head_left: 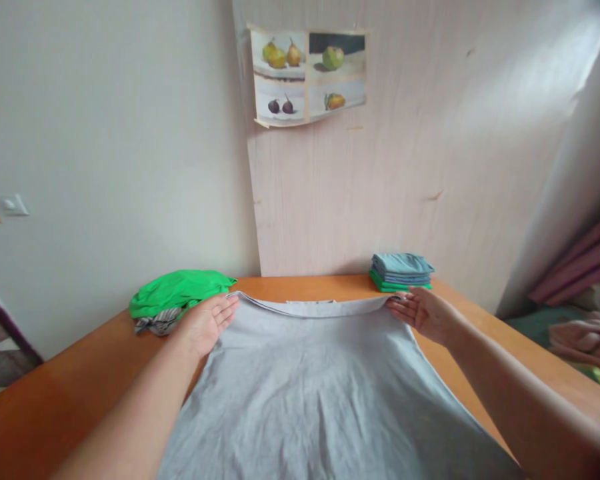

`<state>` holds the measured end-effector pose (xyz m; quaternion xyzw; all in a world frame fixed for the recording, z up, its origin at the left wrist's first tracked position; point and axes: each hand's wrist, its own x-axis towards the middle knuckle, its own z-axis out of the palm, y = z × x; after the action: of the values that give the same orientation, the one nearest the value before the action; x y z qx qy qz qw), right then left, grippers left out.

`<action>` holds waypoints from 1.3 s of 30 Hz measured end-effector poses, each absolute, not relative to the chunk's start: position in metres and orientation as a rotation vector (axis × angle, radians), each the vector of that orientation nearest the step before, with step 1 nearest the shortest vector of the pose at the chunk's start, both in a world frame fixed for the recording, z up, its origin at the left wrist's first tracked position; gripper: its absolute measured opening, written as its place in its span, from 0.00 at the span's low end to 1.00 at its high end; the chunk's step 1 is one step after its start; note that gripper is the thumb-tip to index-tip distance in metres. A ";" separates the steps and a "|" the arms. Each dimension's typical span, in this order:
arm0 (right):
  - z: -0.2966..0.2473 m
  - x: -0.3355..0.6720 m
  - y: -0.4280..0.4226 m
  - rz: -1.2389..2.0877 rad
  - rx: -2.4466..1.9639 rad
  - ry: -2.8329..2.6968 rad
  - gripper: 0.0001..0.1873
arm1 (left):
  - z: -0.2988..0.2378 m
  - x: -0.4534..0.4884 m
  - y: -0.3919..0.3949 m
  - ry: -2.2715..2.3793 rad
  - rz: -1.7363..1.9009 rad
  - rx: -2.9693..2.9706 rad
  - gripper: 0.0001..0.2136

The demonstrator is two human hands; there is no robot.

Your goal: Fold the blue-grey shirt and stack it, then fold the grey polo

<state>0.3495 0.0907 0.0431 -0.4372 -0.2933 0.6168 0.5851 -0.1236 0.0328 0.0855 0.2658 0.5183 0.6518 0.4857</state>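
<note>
Over the orange tabletop (70,413), a gray cloth (300,380) is spread out. The left hand (215,320) pinches one far corner and the right hand (423,315) pinches the other, probably so the top edge (310,311) opens wide without bunching. The folded pile (403,264) behind the right hand looks stacked to save room. Both arms (515,400) reach forward, wide apart, with palms showing.

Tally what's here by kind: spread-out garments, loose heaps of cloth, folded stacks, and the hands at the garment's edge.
Spread-out grey garment: 1
Loose heap of cloth: 1
Folded stack: 1
Hands, left hand and right hand: 2
Total: 5
</note>
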 end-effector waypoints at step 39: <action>0.001 0.330 0.152 0.896 -1.502 -1.256 0.07 | 0.025 -0.109 0.098 1.627 1.272 1.362 0.13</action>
<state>0.3296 0.1522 0.0007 -0.6142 -0.5137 0.3661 0.4742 -0.1090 0.0978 0.0249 0.5201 0.6214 0.4858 0.3278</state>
